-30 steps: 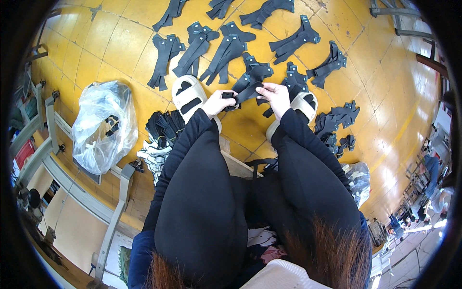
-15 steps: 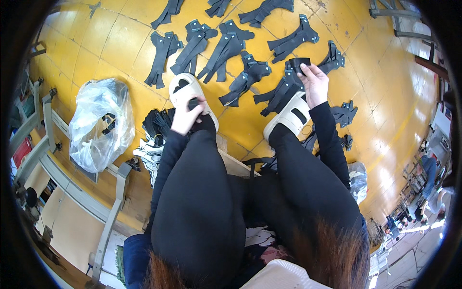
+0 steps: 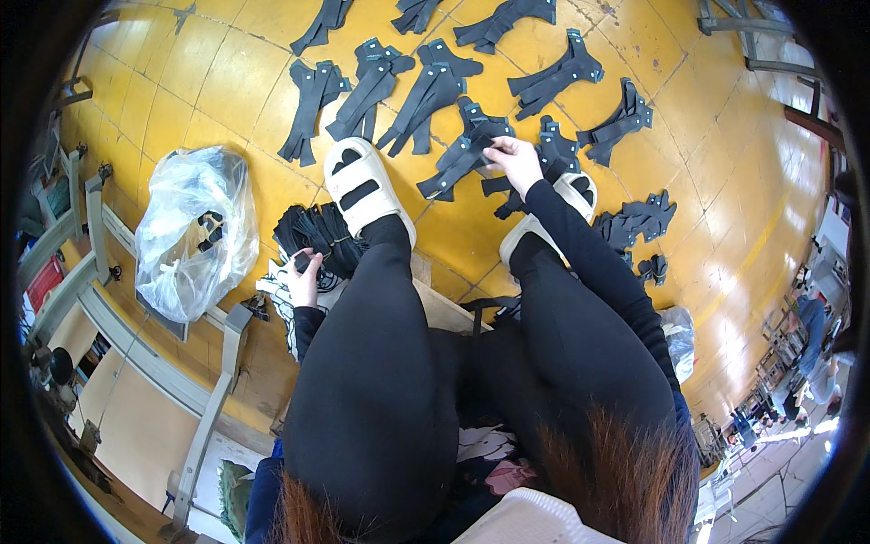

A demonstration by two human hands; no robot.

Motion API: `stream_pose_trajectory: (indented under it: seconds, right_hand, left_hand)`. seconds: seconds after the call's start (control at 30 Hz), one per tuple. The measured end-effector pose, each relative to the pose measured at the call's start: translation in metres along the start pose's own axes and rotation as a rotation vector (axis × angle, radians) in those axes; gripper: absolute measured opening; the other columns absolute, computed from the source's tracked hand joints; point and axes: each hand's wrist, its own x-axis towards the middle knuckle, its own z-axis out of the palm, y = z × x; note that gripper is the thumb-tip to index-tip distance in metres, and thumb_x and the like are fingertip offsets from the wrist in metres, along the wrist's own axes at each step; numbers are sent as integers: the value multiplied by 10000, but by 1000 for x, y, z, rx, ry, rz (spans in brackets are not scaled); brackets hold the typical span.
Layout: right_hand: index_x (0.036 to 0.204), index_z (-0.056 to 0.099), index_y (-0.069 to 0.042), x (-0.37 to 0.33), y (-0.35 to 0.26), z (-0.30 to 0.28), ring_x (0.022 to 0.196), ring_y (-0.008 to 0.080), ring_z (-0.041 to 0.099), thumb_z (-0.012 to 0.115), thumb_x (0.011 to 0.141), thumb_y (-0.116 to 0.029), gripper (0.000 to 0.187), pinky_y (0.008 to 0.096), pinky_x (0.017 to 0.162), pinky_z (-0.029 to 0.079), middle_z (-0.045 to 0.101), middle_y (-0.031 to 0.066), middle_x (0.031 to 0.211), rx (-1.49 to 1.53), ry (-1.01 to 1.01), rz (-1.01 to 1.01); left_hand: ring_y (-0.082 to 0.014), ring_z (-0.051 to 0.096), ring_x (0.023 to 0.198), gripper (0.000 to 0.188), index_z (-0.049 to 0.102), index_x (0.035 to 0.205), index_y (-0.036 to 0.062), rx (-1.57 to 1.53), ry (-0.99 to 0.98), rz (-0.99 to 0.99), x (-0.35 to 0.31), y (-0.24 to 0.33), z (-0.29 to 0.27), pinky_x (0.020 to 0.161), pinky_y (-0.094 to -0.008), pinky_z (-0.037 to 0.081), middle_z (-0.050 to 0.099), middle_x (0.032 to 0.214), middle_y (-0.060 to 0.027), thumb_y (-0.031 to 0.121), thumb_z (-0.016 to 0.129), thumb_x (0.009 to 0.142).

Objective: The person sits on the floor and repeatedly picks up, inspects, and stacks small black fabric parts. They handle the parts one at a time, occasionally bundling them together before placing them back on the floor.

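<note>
My right hand (image 3: 518, 165) reaches forward past my right shoe. Its thumb and fingers are pinched on a black fabric strip (image 3: 482, 152), over a fanned pile of dark strips (image 3: 453, 169) on the floor. My left hand (image 3: 304, 279) is low beside my left leg, closed around a small black piece (image 3: 302, 262) whose kind I cannot make out. Next to it lies a bundle of black strips (image 3: 324, 238), with black-and-white striped cloth (image 3: 276, 288) partly under the hand. Another dark pile (image 3: 555, 145) is partly hidden behind my right forearm and shoe.
Several more piles of dark strips (image 3: 313, 109) with small pale tags cover the yellow tiled floor. A clear plastic bag (image 3: 195, 236) stands at the left, near a grey metal frame (image 3: 136, 349). My pale slides (image 3: 370, 190) rest among the piles.
My right hand has moved left and nearer, bringing the black strip down over a pile. My left hand has drawn back from above my left shoe to the bundle beside my leg.
</note>
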Motion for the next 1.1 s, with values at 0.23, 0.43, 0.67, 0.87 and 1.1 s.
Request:
stream_pose_trajectory:
  seconds: [0.23,0.43,0.67,0.87,1.1]
  right_hand:
    - [1048,576,31,4,6,-15,798,99,605,641,849,-58,228,230,688,539,604,33,898,-16,58,44]
    - [1022,587,11,3,15,-23,754,113,620,633,863,-90,194,225,666,523,614,36,884,1,51,70]
    - [997,600,-14,-4,2,-17,727,109,621,643,872,-161,198,219,628,512,622,37,886,-17,125,112]
    - [926,615,-12,-1,7,-23,727,105,616,635,879,-143,140,252,662,545,607,27,866,87,143,91]
    - [913,615,-7,-38,-31,14,774,123,627,614,876,-53,60,264,738,557,622,38,867,381,-166,124]
  left_hand:
    - [-202,584,946,478,573,1099,-12,160,79,-32,10,-10,10,858,-311,445,624,1025,-127,244,754,737]
    - [-258,548,1047,495,563,1132,18,309,118,182,6,-7,18,936,-352,406,601,1070,-139,222,749,721]
    - [-284,492,1137,449,546,1166,36,383,314,405,-2,52,26,991,-376,363,546,1174,-135,161,701,764]
    - [-190,590,998,307,574,1127,3,21,109,534,15,120,68,902,-305,436,623,1070,-113,94,624,838]
    - [-184,646,884,589,608,1093,-24,27,-1095,-325,23,165,148,846,-258,477,675,1001,-117,524,474,922]
